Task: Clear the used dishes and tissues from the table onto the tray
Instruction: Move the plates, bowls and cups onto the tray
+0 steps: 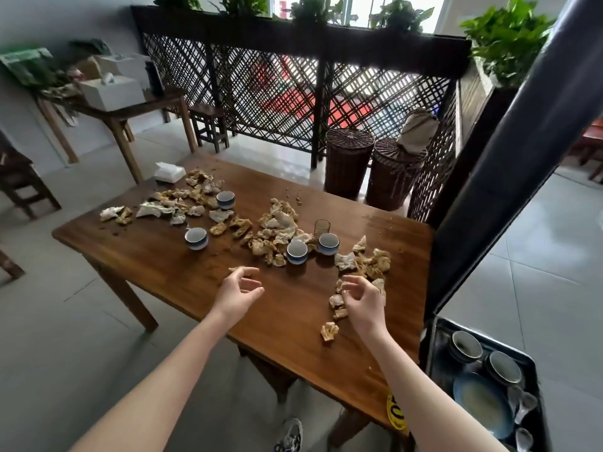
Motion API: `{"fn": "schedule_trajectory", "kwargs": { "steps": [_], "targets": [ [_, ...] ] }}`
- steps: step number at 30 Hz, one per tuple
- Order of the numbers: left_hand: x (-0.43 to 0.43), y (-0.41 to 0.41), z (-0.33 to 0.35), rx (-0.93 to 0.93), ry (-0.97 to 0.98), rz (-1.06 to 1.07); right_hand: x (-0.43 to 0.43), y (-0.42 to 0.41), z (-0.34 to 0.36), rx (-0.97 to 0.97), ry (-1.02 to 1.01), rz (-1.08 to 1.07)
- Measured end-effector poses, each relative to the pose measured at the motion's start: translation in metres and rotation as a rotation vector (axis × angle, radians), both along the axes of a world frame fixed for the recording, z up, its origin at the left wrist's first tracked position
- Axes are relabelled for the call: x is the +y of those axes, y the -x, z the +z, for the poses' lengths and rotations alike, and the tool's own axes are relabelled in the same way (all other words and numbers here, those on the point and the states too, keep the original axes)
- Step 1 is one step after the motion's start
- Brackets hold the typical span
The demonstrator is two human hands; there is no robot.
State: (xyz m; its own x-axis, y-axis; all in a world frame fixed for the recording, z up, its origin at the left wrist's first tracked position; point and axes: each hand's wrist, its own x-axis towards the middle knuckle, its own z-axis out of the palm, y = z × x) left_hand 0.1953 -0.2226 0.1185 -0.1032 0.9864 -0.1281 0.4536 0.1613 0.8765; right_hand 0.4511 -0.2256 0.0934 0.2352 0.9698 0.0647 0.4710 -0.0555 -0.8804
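On the wooden table (156,252) lie several crumpled, stained tissues (280,230), more tissues (368,261) at the right, and one lone tissue (329,331) near the front edge. Blue-and-white cups stand among them: one cup (196,238), a second cup (297,252), a third cup (328,243), and a far cup (225,200). A small glass (322,227) stands behind. My left hand (241,288) hovers with loosely curled fingers, holding nothing. My right hand (362,301) curls over the near right tissues; a grip does not show. The dark tray (434,353) at lower right holds bowls, a plate and glasses.
A white tissue pack (169,172) sits at the table's far left corner. Two wicker baskets (349,158) stand beyond the table by a lattice screen (261,86). A dark cart frame (489,197) rises at the right above the tray. A stool (208,125) and side table stand further back.
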Motion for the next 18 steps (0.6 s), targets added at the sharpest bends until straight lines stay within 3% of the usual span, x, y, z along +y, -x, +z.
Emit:
{"fn": "schedule_trajectory", "kwargs": {
  "steps": [18],
  "targets": [
    [0.234,0.028,-0.018,0.02,0.1,-0.05,0.239,0.026,-0.035,-0.003,0.195,-0.037]
  ]
}}
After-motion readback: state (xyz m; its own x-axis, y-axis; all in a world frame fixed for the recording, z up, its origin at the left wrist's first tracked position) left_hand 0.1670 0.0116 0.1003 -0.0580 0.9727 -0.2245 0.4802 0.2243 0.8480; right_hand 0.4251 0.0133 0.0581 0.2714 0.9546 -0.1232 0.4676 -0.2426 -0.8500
